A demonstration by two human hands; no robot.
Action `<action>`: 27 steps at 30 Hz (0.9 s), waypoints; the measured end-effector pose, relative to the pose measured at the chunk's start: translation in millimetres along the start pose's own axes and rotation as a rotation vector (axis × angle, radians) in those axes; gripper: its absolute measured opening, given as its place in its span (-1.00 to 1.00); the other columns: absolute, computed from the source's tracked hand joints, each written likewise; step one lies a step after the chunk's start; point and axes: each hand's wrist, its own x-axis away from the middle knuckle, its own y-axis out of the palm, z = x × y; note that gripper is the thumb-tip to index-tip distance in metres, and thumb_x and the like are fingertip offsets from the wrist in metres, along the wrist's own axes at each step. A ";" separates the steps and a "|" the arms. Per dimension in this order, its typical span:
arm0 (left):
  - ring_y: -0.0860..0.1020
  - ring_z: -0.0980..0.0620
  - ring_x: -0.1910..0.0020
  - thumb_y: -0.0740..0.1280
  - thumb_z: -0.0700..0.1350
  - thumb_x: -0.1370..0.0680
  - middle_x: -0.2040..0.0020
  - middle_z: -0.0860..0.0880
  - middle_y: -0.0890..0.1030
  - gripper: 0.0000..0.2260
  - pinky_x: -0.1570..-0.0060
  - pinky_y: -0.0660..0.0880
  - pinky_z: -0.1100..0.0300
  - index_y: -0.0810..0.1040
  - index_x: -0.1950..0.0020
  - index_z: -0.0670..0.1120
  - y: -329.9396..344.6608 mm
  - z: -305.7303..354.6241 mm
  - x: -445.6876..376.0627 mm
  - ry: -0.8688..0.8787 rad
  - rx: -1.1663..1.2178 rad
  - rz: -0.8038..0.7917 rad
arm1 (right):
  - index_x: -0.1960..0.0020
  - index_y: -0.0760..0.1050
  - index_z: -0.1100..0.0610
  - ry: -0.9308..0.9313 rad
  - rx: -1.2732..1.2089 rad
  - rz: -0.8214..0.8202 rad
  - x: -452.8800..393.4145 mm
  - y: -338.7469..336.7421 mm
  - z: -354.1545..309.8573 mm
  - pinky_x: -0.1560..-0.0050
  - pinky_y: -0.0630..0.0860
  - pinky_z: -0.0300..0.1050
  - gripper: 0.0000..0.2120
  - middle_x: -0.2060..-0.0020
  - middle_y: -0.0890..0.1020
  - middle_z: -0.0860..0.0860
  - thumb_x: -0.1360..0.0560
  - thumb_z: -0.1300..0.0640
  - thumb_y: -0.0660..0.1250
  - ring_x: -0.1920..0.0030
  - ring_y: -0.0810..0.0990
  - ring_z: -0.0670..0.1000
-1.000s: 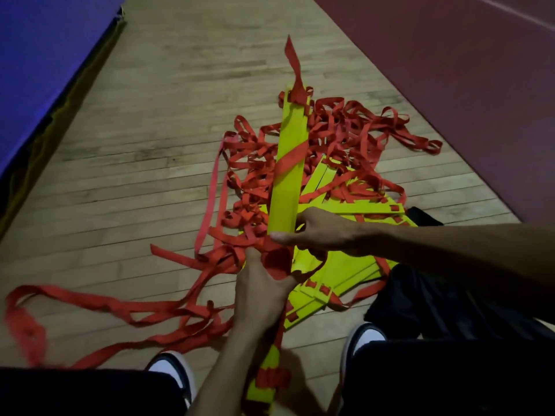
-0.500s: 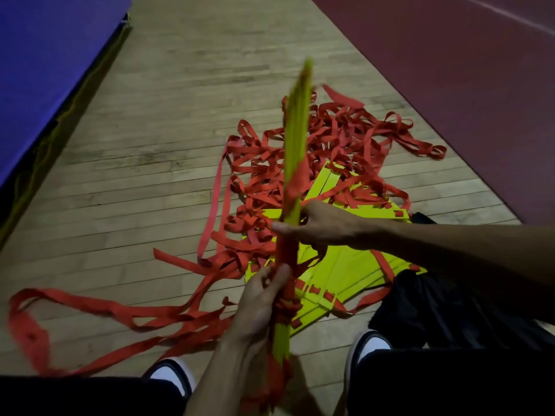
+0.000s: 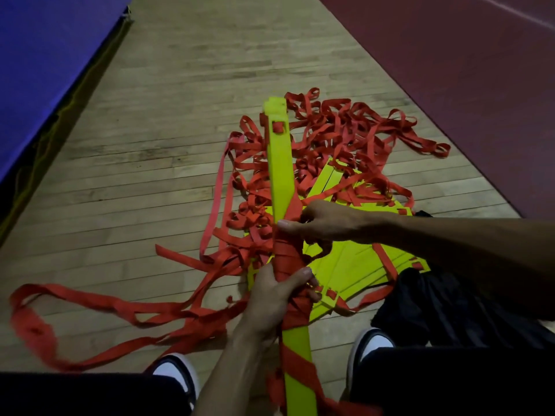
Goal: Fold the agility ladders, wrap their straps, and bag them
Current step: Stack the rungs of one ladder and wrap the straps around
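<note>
Bundle: stack of yellow rungs (image 3: 280,172), held edge-up over the wood floor (image 3: 168,94), near end between the person's shoes.
Left hand (image 3: 277,298): fingers curled round the bundle at the wound red strap (image 3: 283,259).
Right hand (image 3: 318,225): pinches the strap against the rungs just above the wraps.
Loose strap (image 3: 102,304): long tangle on the floor, left and beyond.
Second ladder (image 3: 354,265): rungs fanned flat beneath the hands; black bag (image 3: 426,307) beside it.
Handling (judgement): rungs stiff, light, smooth plastic, likely to slide apart; webbing limp, snags easily.
Hold: grip mid-bundle over the wraps; keep strap taut.
</note>
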 end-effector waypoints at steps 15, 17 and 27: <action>0.69 -0.11 0.11 0.57 0.20 -0.24 0.06 -0.10 0.70 -0.43 0.05 0.64 -0.11 0.50 -0.07 -0.06 -17.9 3.2 -6.0 -0.014 -0.302 0.124 | 0.41 0.51 0.15 0.068 0.104 0.010 -1.8 -0.1 9.0 0.31 0.47 -0.15 -0.44 0.56 0.54 -0.07 -0.49 -0.30 0.32 0.52 0.49 -0.12; 0.65 -0.03 0.16 0.56 0.18 -0.32 0.10 -0.02 0.65 -0.50 0.12 0.61 -0.01 0.41 -0.05 -0.02 -15.2 2.0 -3.3 0.056 -0.604 0.188 | 0.40 0.50 0.19 0.177 0.049 0.046 -2.1 6.8 16.1 0.35 0.47 -0.17 -0.40 0.57 0.53 -0.07 -0.45 -0.34 0.34 0.52 0.49 -0.09; 0.64 -0.20 -0.13 0.04 0.30 -0.63 -0.16 -0.29 0.66 -0.40 -0.23 0.53 -0.21 0.53 -0.35 -0.12 -25.1 -9.1 -0.4 -0.184 0.088 0.033 | -0.10 0.61 0.13 -0.059 -0.371 0.003 -0.1 17.3 27.5 0.34 0.42 -0.18 -0.78 0.35 0.58 -0.12 -0.55 0.02 0.38 0.37 0.45 -0.07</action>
